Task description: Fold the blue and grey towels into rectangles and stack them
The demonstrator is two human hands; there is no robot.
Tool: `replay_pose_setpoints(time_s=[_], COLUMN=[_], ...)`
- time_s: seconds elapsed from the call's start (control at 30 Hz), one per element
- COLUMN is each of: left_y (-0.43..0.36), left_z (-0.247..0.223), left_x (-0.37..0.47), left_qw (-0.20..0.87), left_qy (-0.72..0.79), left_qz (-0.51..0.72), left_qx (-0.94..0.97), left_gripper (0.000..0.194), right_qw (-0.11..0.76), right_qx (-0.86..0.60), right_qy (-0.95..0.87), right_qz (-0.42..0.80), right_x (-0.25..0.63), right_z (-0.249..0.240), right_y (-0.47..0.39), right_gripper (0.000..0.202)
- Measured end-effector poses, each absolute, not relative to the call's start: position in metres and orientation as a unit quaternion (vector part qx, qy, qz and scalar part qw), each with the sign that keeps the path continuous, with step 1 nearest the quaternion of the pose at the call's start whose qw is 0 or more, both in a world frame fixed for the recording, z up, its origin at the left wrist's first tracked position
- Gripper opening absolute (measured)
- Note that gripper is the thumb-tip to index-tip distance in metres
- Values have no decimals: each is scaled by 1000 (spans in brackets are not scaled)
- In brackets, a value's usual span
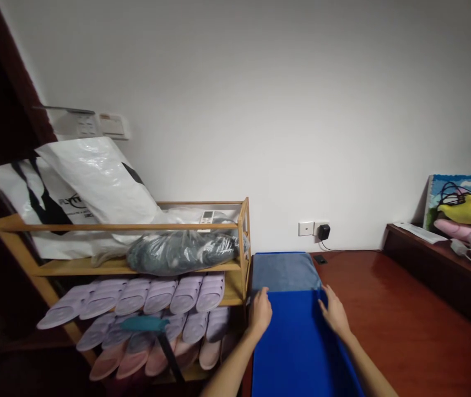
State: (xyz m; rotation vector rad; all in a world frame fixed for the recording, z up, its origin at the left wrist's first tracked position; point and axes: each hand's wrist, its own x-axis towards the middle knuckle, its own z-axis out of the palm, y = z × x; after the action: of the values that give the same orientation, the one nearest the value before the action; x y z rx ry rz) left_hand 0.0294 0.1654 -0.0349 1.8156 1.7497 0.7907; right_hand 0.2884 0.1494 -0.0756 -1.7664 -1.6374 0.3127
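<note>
A long blue cloth (291, 342) lies along the left part of the reddish-brown desk, reaching back toward the wall. Its far end shows a grey-blue soft section (285, 272), with a straight border where the bright blue begins. My left hand (261, 312) is at the cloth's left edge beside that border, its fingers curled in on the fabric. Opposite it, my right hand (336, 314) grips the right edge, where the cloth looks bunched and shadowed. Some of the fingertips are hidden against the fabric.
Left of the desk (392, 309) stands a wooden rack (202, 226) with purple slippers (177, 295), white bags (95, 182) and a dark plastic-wrapped bundle (185, 251). A black plug (323, 231) trails a cable along the wall. A raised shelf (412, 259) at right bears a yellow plush (470, 210).
</note>
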Motion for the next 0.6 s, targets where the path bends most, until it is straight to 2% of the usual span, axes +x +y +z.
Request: replay_pose_setpoints(time_s=[0.1, 0.3, 0.47, 0.6], left_y=[151, 148, 128, 67], left_z=[-47, -67, -59, -67], left_x=[39, 27, 30, 35], left_qw=[179, 94, 54, 20], left_qy=[559, 534, 539, 448], left_qz=[239, 158, 142, 166], left_qx=[773, 825, 829, 879], left_gripper=[47, 53, 53, 60], right_qw=[285, 204, 188, 213], right_qx=[-649, -711, -742, -688], right_qy=[-698, -670, -642, -694], right_qz=[102, 66, 35, 34], right_x=[260, 270, 294, 285], right_z=[-86, -103, -92, -86], right_y=[141, 133, 107, 43], right_gripper=[54, 64, 66, 63])
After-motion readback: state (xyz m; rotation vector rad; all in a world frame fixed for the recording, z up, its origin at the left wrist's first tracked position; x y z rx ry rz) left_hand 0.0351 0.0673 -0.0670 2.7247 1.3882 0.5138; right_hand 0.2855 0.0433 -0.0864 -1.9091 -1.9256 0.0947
